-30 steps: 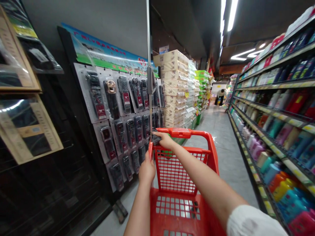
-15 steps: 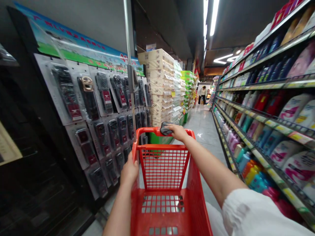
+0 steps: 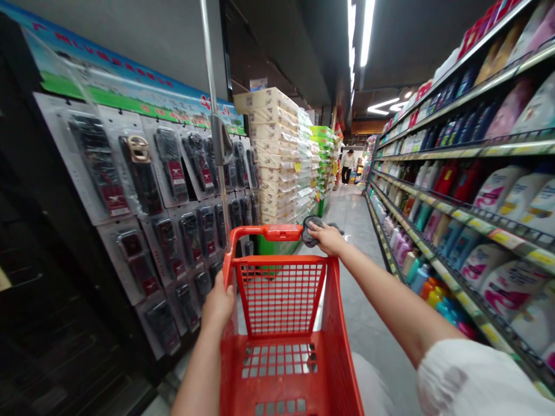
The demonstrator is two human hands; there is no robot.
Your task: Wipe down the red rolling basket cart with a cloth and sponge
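Note:
A red plastic shopping basket (image 3: pixel 284 352) with a grid wall and a slotted floor fills the lower middle, its inside bare. My left hand (image 3: pixel 219 306) is wrapped round the basket's left upper edge, near the foot of its handle. At the right end of the red handle (image 3: pixel 260 232), my right hand (image 3: pixel 327 237) presses a dark grey cloth (image 3: pixel 310 230) against the bar. Part of the cloth sticks out beyond the fingers on the right.
Packaged belts (image 3: pixel 171 162) hang on a rack at left, with a metal pole (image 3: pixel 212 86) before it. Stacked tissue packs (image 3: pixel 273 156) stand beyond. Shelves of bottles (image 3: pixel 494 188) line the right side. A person (image 3: pixel 347 166) stands far down the aisle.
My right hand has slid the grey cloth rightward along the handle, from its middle to the right end. My left hand keeps its hold. The view has shifted slightly.

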